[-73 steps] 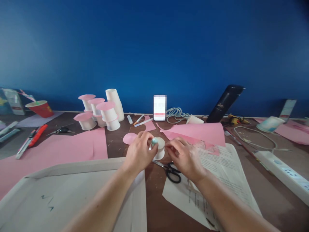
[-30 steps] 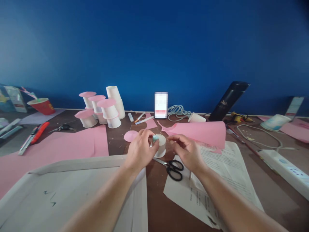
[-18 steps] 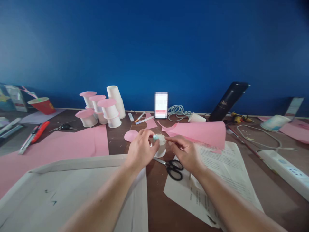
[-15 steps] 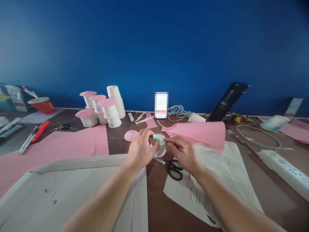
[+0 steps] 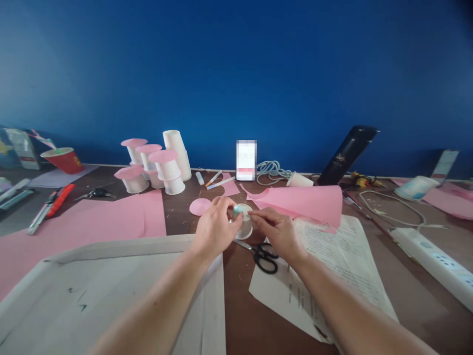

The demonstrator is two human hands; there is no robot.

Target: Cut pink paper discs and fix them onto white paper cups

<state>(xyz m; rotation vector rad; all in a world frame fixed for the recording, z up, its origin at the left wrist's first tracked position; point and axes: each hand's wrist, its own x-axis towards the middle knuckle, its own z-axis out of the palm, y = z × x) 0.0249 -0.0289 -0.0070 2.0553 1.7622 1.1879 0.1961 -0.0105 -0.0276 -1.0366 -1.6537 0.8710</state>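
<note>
My left hand is closed on a small pale-teal object, whose kind I cannot make out. It is held at the rim of an upturned white paper cup. My right hand pinches thumb and forefinger together over the right of the cup's top; whatever is between them is too small to see. Black-handled scissors lie just below the cup, blades partly hidden. Left of the cup is a pink paper disc.
Several white cups with pink discs are stacked at left. Pink sheets, a red utility knife and a white board lie nearer. On the right are rolled pink paper, printed sheets and a power strip.
My right hand has shifted slightly left, its fingertips now over the cup's top. My left hand keeps its hold on the teal object.
</note>
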